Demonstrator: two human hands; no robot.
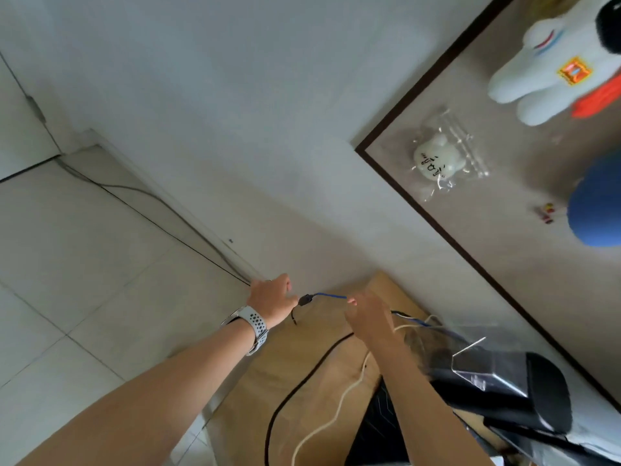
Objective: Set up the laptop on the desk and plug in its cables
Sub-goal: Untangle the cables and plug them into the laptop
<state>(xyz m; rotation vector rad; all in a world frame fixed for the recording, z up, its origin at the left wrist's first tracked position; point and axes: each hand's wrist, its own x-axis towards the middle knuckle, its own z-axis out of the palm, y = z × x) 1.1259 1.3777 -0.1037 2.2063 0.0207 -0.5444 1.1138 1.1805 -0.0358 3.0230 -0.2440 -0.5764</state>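
Observation:
The view is tilted. My left hand (272, 302), with a pale watch on its wrist, grips the dark plug end (305, 300) of a thin blue cable (331, 295). My right hand (368, 312) pinches the same blue cable a short way along, so it runs taut between both hands above the far corner of the light wooden desk (295, 361). A black cable (302, 381) and a white cable (336, 408) lie across the desk. A black device under clear plastic (497, 378) sits at the right; I cannot tell whether it is the laptop.
A dark-framed shelf or board (504, 213) at the right carries a white plush toy (557, 65), a bagged white figure (437, 159) and a blue round object (598, 206). A pale wall and tiled floor (67, 264) lie beyond the desk, with cables along the skirting.

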